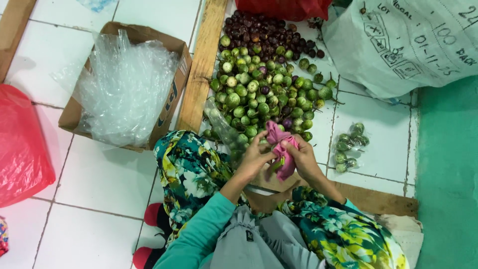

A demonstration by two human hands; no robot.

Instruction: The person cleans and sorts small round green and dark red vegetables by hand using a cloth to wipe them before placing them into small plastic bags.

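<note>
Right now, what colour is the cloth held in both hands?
Pink-magenta cloth, shown best in the head view.

The pink cloth (280, 149) is partly covered by the left hand (256, 158) and right hand (301, 158), so its full shape cannot be told. The red bag (20, 144) runs off the left edge, the white sack (398, 45) off the upper right. The dark fruits (266, 32) at top are too small to identify.

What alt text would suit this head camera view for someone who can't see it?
Both hands, left hand and right hand, hold a pink cloth beside a pile of small green fruits on the tiled floor; a cardboard box holds clear plastic bags.
</note>
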